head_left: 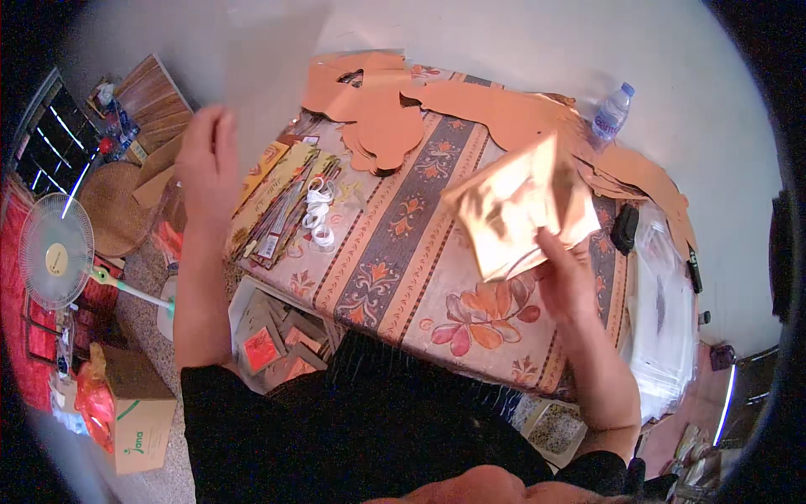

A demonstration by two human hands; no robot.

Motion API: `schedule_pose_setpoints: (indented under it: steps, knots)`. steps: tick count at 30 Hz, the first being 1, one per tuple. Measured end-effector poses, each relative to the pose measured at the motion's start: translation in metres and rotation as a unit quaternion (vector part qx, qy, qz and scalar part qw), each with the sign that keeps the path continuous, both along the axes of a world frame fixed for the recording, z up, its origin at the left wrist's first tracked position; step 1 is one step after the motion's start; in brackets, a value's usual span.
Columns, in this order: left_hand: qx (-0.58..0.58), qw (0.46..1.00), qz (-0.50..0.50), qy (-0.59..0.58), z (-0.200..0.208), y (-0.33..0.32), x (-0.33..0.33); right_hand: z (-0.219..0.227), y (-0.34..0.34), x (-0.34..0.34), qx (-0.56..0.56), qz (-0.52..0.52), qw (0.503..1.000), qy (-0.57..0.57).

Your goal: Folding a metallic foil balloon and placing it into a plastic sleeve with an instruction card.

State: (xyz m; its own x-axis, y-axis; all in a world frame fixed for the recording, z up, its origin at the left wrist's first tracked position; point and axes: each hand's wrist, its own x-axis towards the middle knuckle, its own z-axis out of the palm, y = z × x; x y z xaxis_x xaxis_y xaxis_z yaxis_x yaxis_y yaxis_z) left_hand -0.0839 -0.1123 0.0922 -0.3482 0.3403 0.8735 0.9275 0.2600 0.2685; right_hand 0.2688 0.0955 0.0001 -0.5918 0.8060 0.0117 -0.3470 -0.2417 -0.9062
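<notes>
My right hand (568,281) grips a shiny gold foil packet (516,206) by its lower right edge, thumb on top, above the table. The packet is roughly square, with bright glare over its face. To the left, my left hand (210,155) is raised with its fingers pressed together at the edge of a pale, see-through plastic sheet (273,63). That sheet stands up against the wall behind and is faint; whether it is a bag I cannot tell. Below lies the table's flowered cloth (411,218).
Orange cut-out sheets (478,109) spread along the table's back, beside a water bottle (613,111). Clear plastic bags (663,311) are piled at right near a black object (624,228). Long printed packets (281,202) and white rings (319,210) lie left. A fan (56,252) stands beyond.
</notes>
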Motion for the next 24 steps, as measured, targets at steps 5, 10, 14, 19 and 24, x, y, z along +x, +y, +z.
schedule_pose_setpoints:
  steps: [5, 10, 14, 19, 24]
  knots:
    - [0.024, 0.883, -0.245, -0.4, 0.014, 0.027, 0.046, 0.04, 0.028, 0.022, 0.038, -0.096, 0.982, 0.155]
    - [-0.224, 0.674, -0.348, -0.612, -0.054, 0.062, 0.075, 0.049, 0.034, 0.027, 0.027, -0.064, 0.985, 0.16]
    - [-0.379, 0.747, -0.293, -0.461, -0.079, 0.075, 0.106, 0.013, 0.043, 0.018, 0.018, -0.031, 0.998, 0.056]
    - [-0.381, 0.888, -0.214, -0.143, -0.088, 0.07, 0.109, -0.015, 0.036, 0.008, 0.039, 0.038, 0.999, -0.007]
    - [-0.281, 0.934, -0.212, -0.065, -0.075, 0.067, 0.071, -0.011, 0.03, 0.006, 0.065, 0.08, 0.994, -0.048]
